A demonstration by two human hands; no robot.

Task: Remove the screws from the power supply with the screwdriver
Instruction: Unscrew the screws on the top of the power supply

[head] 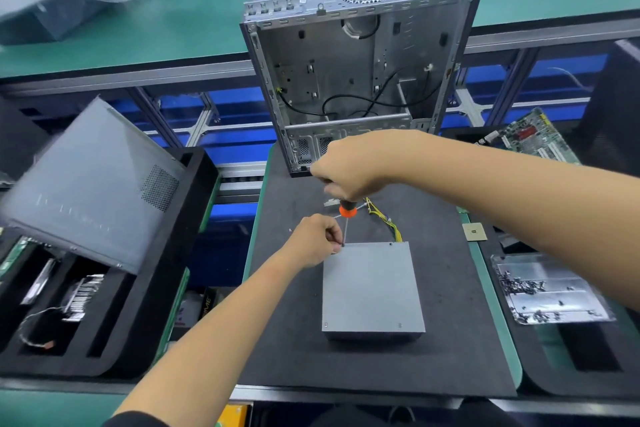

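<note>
Power supply [372, 288] lies flat mid-surface [450, 340] so the right hand [349, 166] gripping the screwdriver [347, 215] bears straight down on its far-left corner screw (left hand [313, 241] fingers pinch the shaft, steadying the tip).

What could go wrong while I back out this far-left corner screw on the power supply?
The left hand pinches the shaft beside the tip, so a slip of the screwdriver could jab those fingers. A freed screw might roll off the power supply onto the dark mat, far from the screw tray.
</note>
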